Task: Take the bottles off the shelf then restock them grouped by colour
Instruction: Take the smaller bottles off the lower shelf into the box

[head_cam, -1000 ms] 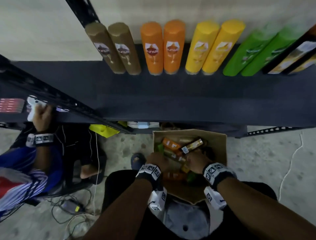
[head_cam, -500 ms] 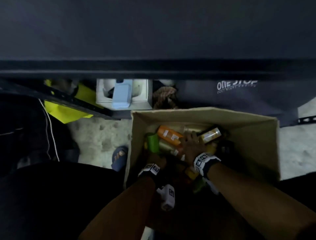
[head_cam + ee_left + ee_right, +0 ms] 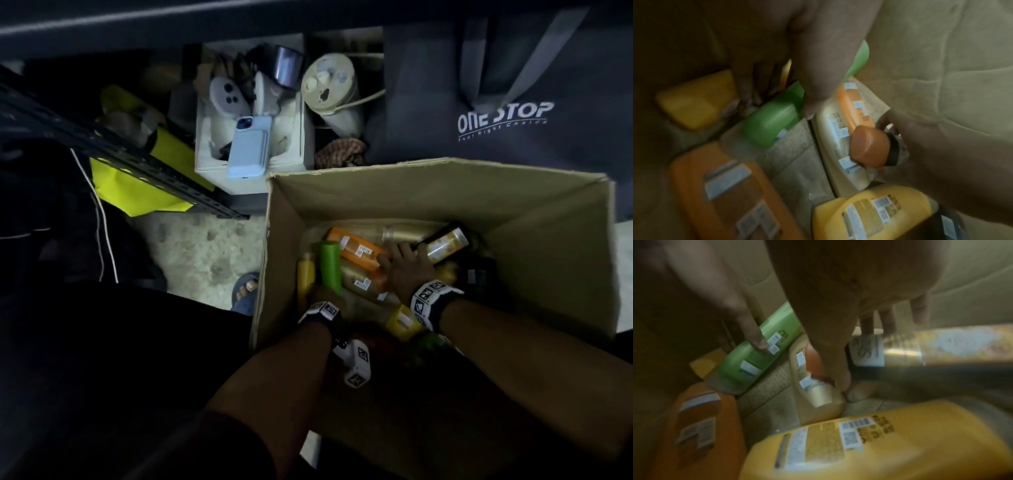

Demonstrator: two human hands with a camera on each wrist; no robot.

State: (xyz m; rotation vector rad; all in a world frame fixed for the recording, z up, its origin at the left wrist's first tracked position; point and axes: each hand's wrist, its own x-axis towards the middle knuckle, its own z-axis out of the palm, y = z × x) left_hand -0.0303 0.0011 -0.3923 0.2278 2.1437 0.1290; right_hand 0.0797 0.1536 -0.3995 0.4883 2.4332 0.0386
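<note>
An open cardboard box (image 3: 445, 192) on the floor holds several bottles lying loose. My left hand (image 3: 777, 105) grips a green bottle (image 3: 329, 263) (image 3: 772, 123), thumb on one side and fingers on the other. My right hand (image 3: 406, 267) (image 3: 859, 356) reaches down with straight fingers. Its fingertips (image 3: 869, 327) touch the end of a black-and-gold bottle (image 3: 445, 243) (image 3: 941, 345), and its thumb lies beside an orange bottle (image 3: 356, 248). A yellow bottle (image 3: 402, 322) (image 3: 859, 443) lies under my right wrist. The wrist views are blurred.
Behind the box stands a grey "ONE STOP" bag (image 3: 496, 120). A white carton (image 3: 205, 161) with a phone and gadgets sits left of it. A black shelf rail (image 3: 102, 147) crosses a yellow sheet (image 3: 144, 185). A sandalled foot (image 3: 245, 291) is beside the box.
The view has dropped from the shelf's bottle row to the box below. Both hands have stayed in the box, the left now round the green bottle.
</note>
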